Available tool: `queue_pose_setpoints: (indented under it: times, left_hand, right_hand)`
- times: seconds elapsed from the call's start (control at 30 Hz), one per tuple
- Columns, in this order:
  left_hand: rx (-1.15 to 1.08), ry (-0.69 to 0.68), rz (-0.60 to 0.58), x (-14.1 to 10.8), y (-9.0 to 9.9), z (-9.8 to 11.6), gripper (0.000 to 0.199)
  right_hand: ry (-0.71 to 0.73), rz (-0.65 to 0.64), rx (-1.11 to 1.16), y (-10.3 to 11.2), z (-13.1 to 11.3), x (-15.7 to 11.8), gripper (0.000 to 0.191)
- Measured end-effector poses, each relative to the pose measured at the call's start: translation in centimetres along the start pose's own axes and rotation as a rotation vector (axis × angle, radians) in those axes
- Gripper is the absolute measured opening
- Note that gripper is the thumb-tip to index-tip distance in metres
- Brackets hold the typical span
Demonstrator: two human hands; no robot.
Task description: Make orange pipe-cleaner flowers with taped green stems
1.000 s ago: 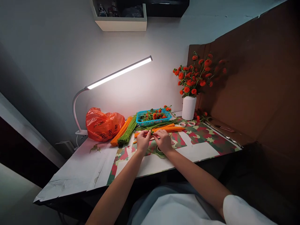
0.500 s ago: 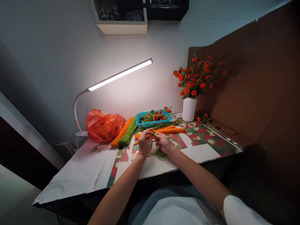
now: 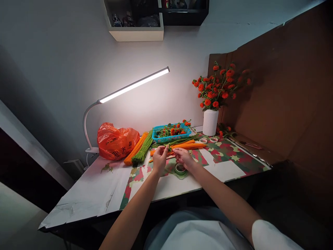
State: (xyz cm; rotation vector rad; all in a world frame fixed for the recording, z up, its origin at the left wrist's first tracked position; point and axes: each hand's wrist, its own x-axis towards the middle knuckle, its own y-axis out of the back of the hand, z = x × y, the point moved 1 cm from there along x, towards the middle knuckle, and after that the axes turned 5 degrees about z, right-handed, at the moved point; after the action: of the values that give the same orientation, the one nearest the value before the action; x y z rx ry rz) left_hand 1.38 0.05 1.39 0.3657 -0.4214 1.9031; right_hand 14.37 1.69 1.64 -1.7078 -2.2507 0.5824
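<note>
the thin green-wrapped stem piece (image 3: pixel 170 148) is sitting at centre frame, pinched between both hands over the patterned table covering (image 3: pixel 229 152). the left hand (image 3: pixel 159 160) is closing thumb and fingertips on its left end; the right hand (image 3: pixel 183 158) is gripping its right end. compared with half a second ago, the hands are spreading slightly apart and lowering, exposing the green tape roll (image 3: pixel 180 169) below the right hand. the stem's long axis is running roughly left-right, tilting up toward the blue plastic basket (image 3: pixel 171 131).

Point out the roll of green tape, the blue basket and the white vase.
roll of green tape (image 3: pixel 180 169), head view, on its rim.
blue basket (image 3: pixel 172 138), head view, on its front wall.
white vase (image 3: pixel 210 122), head view, mid-body.
</note>
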Motion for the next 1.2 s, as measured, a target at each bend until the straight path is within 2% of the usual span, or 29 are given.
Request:
queue_pose_setpoints:
  times: [0.07, 0.13, 0.23, 0.4, 0.5, 0.6, 0.8, 0.9, 1.2]
  left_hand:
    - [-0.108, 0.147, -0.044, 0.2, 0.0, -0.3, 0.038]
    - [-0.171, 0.229, -0.064, 0.2, 0.1, -0.3, 0.042]
    - [-0.212, 0.280, -0.084, 0.2, 0.0, -0.2, 0.044]
    - [-0.260, 0.331, -0.136, 0.2, -0.1, -0.1, 0.038]
    - [-0.290, 0.326, -0.193, 0.2, -0.1, 0.1, 0.035]
    - [-0.269, 0.248, -0.234, 0.1, -0.1, 0.4, 0.041]
    - [-0.144, 0.105, -0.144, 0.1, 0.2, 0.1, 0.038]
    - [-0.080, 0.057, -0.139, 0.1, 0.3, 0.0, 0.034]
    - [-0.095, 0.017, -0.081, 0.2, 0.5, -0.1, 0.033]
  right_hand:
    - [0.156, 0.099, -0.122, 0.0, -0.1, -0.1, 0.023]
    - [0.306, 0.149, -0.231, 0.0, -0.2, -0.3, 0.025]
    - [0.453, 0.169, -0.372, -0.2, -0.2, -0.6, 0.025]
    - [0.615, 0.216, -0.571, -0.1, 0.1, -1.0, 0.020]
    - [0.638, 0.231, -0.583, 0.0, 0.2, -0.9, 0.018]
    - [0.635, 0.234, -0.546, 0.1, 0.1, -0.9, 0.016]
    - [0.613, 0.227, -0.492, 0.0, -0.2, -1.1, 0.011]
    - [0.623, 0.229, -0.501, 0.0, -0.2, -1.0, 0.011]
    - [0.700, 0.161, -0.528, 0.1, 1.1, -0.8, 0.016]
